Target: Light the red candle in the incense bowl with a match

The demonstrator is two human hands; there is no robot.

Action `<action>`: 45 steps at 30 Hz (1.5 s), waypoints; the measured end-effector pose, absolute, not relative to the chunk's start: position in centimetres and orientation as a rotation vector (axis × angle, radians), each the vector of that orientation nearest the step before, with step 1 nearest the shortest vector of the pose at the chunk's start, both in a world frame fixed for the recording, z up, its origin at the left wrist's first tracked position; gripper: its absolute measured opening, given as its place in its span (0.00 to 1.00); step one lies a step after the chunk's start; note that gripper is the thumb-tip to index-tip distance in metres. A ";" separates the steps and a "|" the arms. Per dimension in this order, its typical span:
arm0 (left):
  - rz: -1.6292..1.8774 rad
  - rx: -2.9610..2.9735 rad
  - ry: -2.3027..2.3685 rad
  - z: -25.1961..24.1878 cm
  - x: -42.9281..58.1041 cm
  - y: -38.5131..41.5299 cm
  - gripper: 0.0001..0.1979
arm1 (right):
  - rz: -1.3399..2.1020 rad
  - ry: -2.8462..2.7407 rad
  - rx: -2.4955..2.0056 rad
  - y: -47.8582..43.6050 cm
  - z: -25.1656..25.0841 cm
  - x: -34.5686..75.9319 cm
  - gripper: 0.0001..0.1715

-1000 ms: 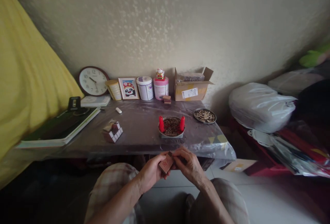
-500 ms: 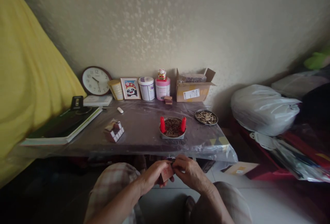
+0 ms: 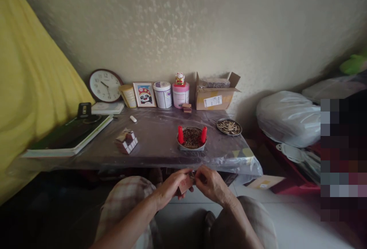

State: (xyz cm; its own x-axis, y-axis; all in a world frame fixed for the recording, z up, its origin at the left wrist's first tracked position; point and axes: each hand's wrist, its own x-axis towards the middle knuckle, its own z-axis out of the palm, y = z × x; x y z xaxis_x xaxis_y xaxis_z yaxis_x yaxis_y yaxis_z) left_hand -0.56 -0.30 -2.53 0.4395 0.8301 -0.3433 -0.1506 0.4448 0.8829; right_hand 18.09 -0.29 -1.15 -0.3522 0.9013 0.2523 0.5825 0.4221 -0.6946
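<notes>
My left hand (image 3: 173, 185) is wrapped round a small reddish-brown matchbox (image 3: 185, 184) with red print, held above my lap in front of the table edge. Close to the box's right end is my right hand (image 3: 210, 183), its fingers curled in a pinch; whatever is between the fingertips is hidden. Beyond my hands, two red candles (image 3: 180, 135) stand at either side of a round tin (image 3: 192, 137) filled with dark grains. A stack of matchboxes (image 3: 128, 142) sits to the left on the table.
Plastic film covers the table (image 3: 160, 126). A plate of matchsticks (image 3: 229, 127) lies at its right end. Along the wall stand a clock (image 3: 105, 85), a panda picture (image 3: 145, 95), tins (image 3: 163, 95) and an open cardboard box (image 3: 213, 98). A large book (image 3: 63, 136) is on the left.
My right hand has shifted slightly right, opening a small gap from the matchbox's end. My left hand still grips the box. The whole view has tilted down a little.
</notes>
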 end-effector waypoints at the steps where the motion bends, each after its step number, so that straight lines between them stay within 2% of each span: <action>1: 0.736 0.894 0.898 -2.4 -0.6 -0.3 0.25 | 0.736 -1.995 -1.273 -0.2 -1.1 18.3 0.06; 4: 0.774 0.873 0.853 -1.7 -0.7 -0.3 0.25 | 1.065 -1.653 -1.270 0.0 -0.9 18.5 0.07; 7: 0.801 0.846 0.822 -0.8 -0.7 -0.4 0.25 | 1.388 -1.285 -1.178 0.2 -0.8 18.5 0.18; 9: 0.814 0.826 0.813 -0.5 -0.6 -0.5 0.25 | 1.457 -1.180 -1.162 0.2 -0.6 18.4 0.24; 24: 0.899 0.745 0.772 0.5 -0.4 -0.3 0.18 | 1.423 -1.182 -1.100 -0.2 0.1 17.7 0.19; 31: 0.927 0.828 0.871 0.7 -0.4 -0.4 0.17 | 1.188 -1.382 -1.024 0.1 -1.1 17.7 0.12; 40: 0.932 0.920 0.907 0.7 -0.5 -0.5 0.18 | 1.025 -1.503 -1.067 0.0 -1.8 17.2 0.10; 45: 0.989 0.904 0.892 0.5 -0.3 -0.7 0.13 | 1.035 -1.552 -1.020 -0.2 -2.1 16.7 0.10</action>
State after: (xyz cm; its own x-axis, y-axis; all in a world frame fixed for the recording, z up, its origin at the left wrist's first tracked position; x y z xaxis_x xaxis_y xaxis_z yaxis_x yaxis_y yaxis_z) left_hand -0.33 -0.69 0.55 0.2890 0.9371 -0.1956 -0.2905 0.2806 0.9148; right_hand 16.67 -0.17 -2.08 -0.1754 0.9485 0.2637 0.1211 0.2866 -0.9504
